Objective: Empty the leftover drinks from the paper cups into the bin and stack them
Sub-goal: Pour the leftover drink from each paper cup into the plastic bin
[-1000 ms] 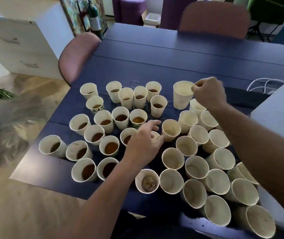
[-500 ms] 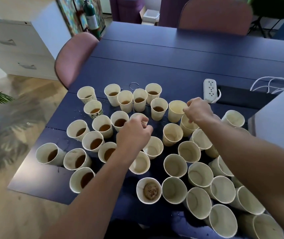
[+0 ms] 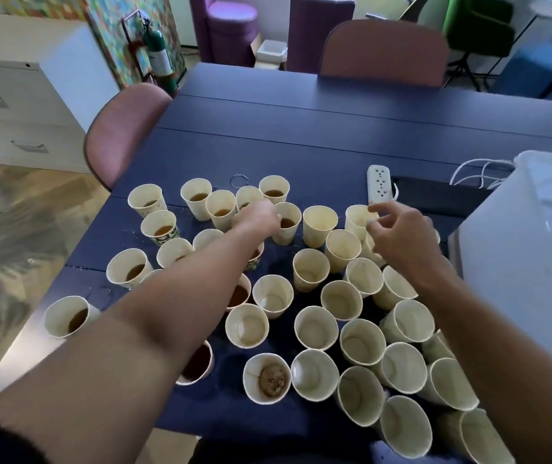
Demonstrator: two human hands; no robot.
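Several paper cups stand on the dark blue table (image 3: 334,135). Those on the left hold brown drink, such as one cup (image 3: 130,269); those on the right are empty, such as one cup (image 3: 314,326). My left hand (image 3: 256,216) reaches to the back row, and its curled fingers pinch the rim of a cup with drink (image 3: 287,224). My right hand (image 3: 401,236) hovers with its fingers spread just right of an empty cup (image 3: 356,219) and holds nothing. The white bin (image 3: 515,249) stands at the right, with brown liquid showing inside.
A white power strip (image 3: 380,184) with its cable lies behind the cups. One near cup (image 3: 269,378) holds brown dregs. Pink chairs stand at the left (image 3: 124,128) and far side (image 3: 385,51) of the table. White drawers (image 3: 16,108) stand at far left.
My left hand moved further back, from the middle cups to a cup in the back row. My right hand let go of an empty cup, opened and drew slightly right.
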